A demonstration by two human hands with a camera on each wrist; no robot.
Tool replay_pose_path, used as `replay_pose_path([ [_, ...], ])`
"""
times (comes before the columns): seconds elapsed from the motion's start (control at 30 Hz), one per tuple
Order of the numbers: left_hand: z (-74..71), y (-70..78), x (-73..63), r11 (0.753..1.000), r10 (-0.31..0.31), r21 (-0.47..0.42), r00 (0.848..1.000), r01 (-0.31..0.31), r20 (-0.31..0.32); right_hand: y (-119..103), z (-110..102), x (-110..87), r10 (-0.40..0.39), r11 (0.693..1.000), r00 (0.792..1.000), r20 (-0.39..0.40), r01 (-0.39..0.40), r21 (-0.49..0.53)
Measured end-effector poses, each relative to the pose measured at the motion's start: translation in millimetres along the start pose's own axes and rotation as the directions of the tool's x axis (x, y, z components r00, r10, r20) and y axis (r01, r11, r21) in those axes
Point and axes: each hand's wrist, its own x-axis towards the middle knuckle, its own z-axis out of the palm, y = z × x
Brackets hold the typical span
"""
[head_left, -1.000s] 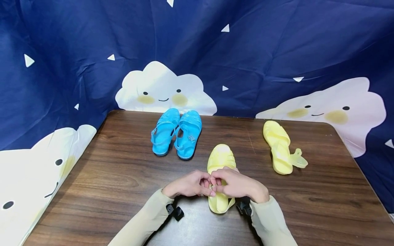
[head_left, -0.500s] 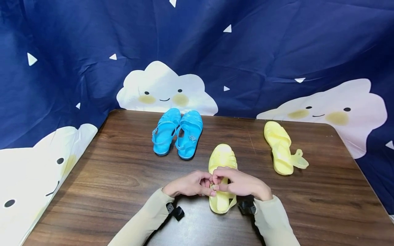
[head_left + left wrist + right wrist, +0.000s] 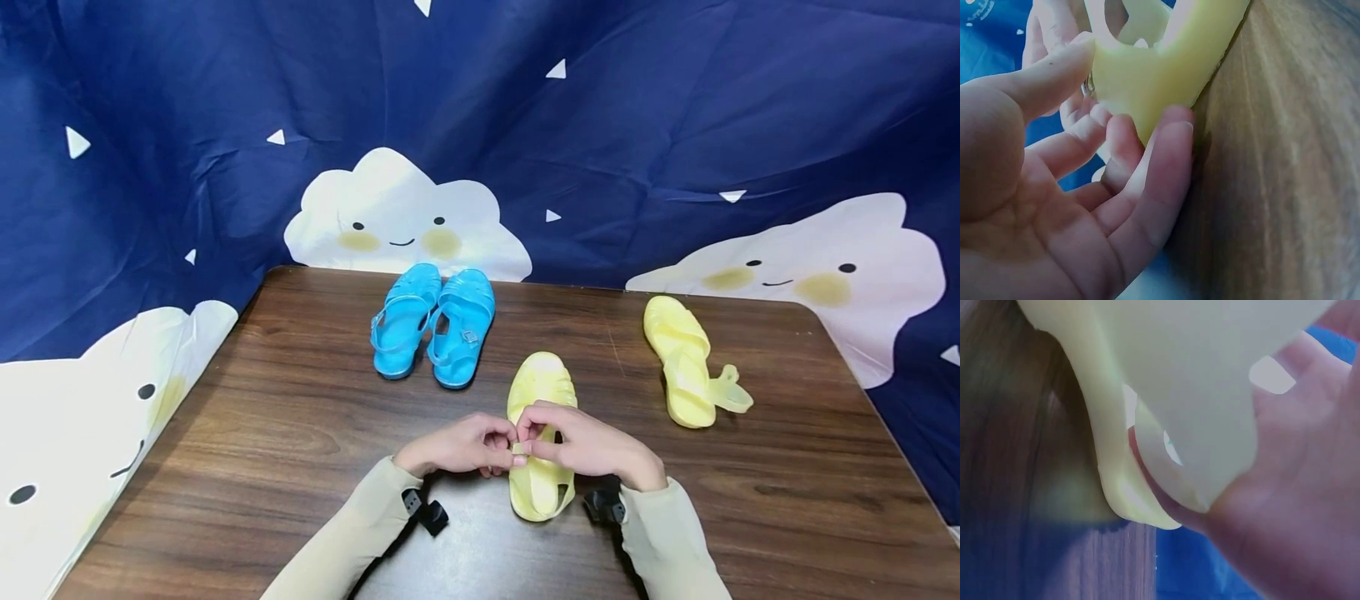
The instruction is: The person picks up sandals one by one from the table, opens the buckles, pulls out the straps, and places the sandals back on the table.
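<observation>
A yellow jelly sandal (image 3: 543,382) lies flat on the table, toe pointing away, between my two hands. At its left side, my left hand (image 3: 463,445) pinches the side edge by the buckle, thumb above and fingers curled. A bit of metal buckle (image 3: 1089,86) shows beside the thumb in the left wrist view. My right hand (image 3: 588,443) reaches over the sandal and pinches the ankle strap's end (image 3: 519,449) between thumb and forefinger, close to the left fingertips. In the right wrist view, the yellow strap (image 3: 1191,394) hides much of the right hand's fingers.
A pair of blue sandals (image 3: 465,287) stands at the table's back left. The other yellow sandal (image 3: 687,379), its strap unfastened and splayed to the right, lies at the right. A dark blue cloud-patterned cloth (image 3: 585,142) hangs behind the brown wooden table (image 3: 300,392).
Both hands stay at the sandal's left side with small finger movements. The strap end now shows more plainly between the fingertips, and the left fingers have shifted slightly. The other sandals have not moved.
</observation>
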Motion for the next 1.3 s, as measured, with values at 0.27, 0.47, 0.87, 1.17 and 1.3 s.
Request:
replay_pose_path([
  [0.27,-1.9,-0.5,1.6,0.999,0.009,-0.04,0.998,-0.012,-0.07,-3.3,2.9,1.2,-0.006,1.0,0.999,-0.045,0.005,-0.019],
  [0.47,-2.6,-1.5,3.5,0.986,0.038,-0.157,0.995,-0.052,-0.095,-9.6,4.4,2.0,-0.02,0.999,0.995,-0.097,0.016,-0.041],
  [0.87,-3.6,-1.4,4.7,0.961,0.016,-0.273,0.997,-0.037,-0.08,-11.9,-3.3,-1.7,0.001,0.996,0.989,-0.149,-0.014,-0.088],
  [1.17,-8.0,-3.5,2.8,0.954,0.017,-0.297,0.998,-0.036,-0.066,-6.9,0.1,0.3,0.047,0.993,0.99,-0.13,-0.059,-0.097],
  [1.3,-9.2,-4.7,2.4,0.95,0.01,-0.311,0.999,-0.026,-0.053,-7.0,-0.4,-1.4,0.056,0.991,0.992,-0.115,-0.068,-0.112],
])
